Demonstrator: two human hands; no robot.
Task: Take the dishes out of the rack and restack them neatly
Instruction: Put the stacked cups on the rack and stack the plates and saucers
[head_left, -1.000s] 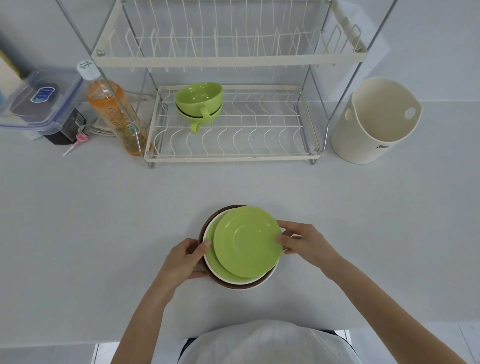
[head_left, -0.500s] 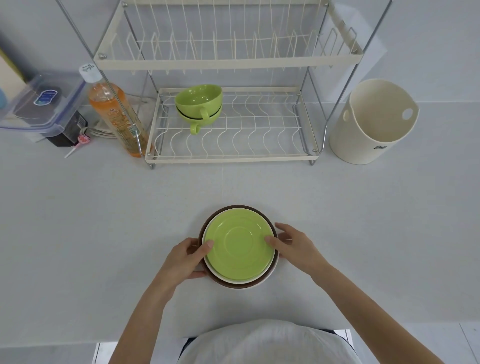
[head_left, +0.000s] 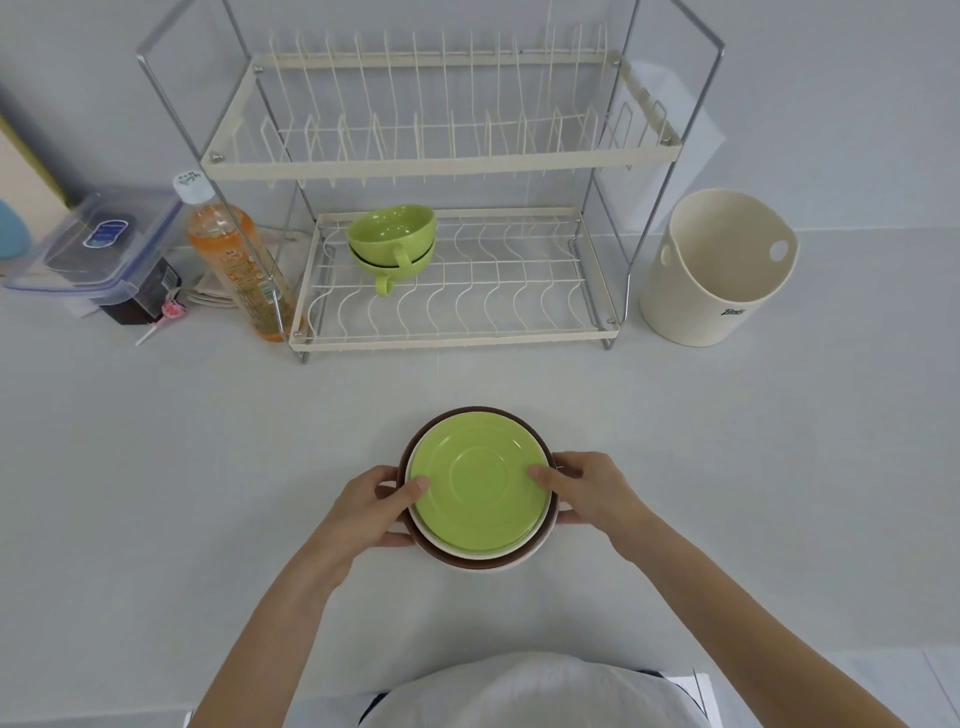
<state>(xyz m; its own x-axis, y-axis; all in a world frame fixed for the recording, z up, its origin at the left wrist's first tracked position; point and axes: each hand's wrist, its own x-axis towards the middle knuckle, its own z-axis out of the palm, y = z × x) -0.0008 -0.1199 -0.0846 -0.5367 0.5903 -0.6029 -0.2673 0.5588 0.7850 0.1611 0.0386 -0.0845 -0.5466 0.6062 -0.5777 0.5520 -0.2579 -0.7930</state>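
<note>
Both hands grip a stack of plates on the bench: left hand and right hand clasp opposite rims, thumbs on the green saucer topping it. Farther back, two nested green cups sit in the rack, between an orange bottle and a cream tub.

The surface is plain pale grey. The rack has cream wire shelves on a silver metal frame. Two cups are lime green. The top saucer is lime green, over a cream plate and a dark brown plate. The bottle is orange with a white cap. The tub is cream.
</note>
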